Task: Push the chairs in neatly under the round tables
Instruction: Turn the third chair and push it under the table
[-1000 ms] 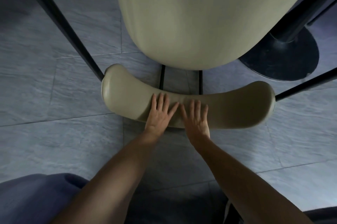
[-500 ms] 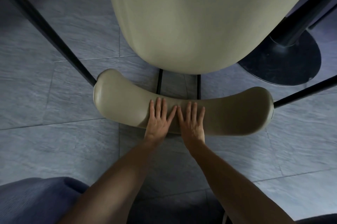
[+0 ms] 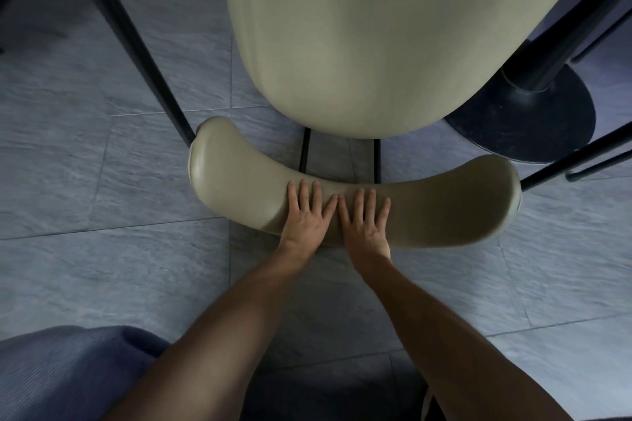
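Grey stone floor tiles [image 3: 113,177] fill the head view, dim and bluish, with pale grout lines crossing them. From above, a beige chair seat [image 3: 376,37] takes up the upper middle, its far end cut off by the top edge. Just below it curves the chair's beige backrest [image 3: 444,211], joined by two thin dark bars that show in the gap between them. The left hand [image 3: 306,215] and the right hand [image 3: 366,220] lie flat on the middle of the backrest, side by side, fingers [image 3: 316,194] spread and straight, gripping nothing, their inner fingertips touching. A round dark counter base [image 3: 533,119] with its post stands at the right, partly hidden behind the seat; the top of the counter is out of view. Slanting dark legs [image 3: 136,44] run off the left and right edges. Blue fabric [image 3: 61,376] fills the lower left corner, too blurred to identify.
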Motion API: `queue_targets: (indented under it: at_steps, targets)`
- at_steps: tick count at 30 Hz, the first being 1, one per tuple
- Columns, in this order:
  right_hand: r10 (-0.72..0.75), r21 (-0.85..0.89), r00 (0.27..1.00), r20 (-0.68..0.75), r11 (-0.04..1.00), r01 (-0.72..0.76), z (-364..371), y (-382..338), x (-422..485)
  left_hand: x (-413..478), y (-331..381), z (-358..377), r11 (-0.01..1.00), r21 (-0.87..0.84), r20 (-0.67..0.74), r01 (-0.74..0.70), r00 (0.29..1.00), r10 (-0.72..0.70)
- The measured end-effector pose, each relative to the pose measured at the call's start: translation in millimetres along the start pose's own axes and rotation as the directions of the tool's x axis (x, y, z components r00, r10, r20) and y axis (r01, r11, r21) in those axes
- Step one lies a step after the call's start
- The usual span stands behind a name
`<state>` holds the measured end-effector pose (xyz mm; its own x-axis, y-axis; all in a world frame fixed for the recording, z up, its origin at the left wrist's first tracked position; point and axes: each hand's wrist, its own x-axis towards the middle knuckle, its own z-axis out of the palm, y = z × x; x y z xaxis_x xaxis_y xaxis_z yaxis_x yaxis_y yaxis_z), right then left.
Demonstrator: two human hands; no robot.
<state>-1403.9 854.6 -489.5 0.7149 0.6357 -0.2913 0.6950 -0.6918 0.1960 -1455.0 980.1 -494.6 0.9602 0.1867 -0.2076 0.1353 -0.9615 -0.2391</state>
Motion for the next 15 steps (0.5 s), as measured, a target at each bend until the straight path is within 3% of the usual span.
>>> queue_targets:
  at_steps: [8,15]
  targets:
    - [0.001,-0.021,1.0,-0.003,1.0,-0.001,-31.9,-11.2,-18.4,-25.4,-27.6,-30.9,0.999,-0.031,0.004,-0.005,1.0,0.005]
    - [-0.027,0.03,0.994,0.105,0.999,0.024,-92.5,-31.2,-78.2,-83.4,-52.4,-84.0,0.989,-0.027,0.085,-0.146,0.985,0.147]
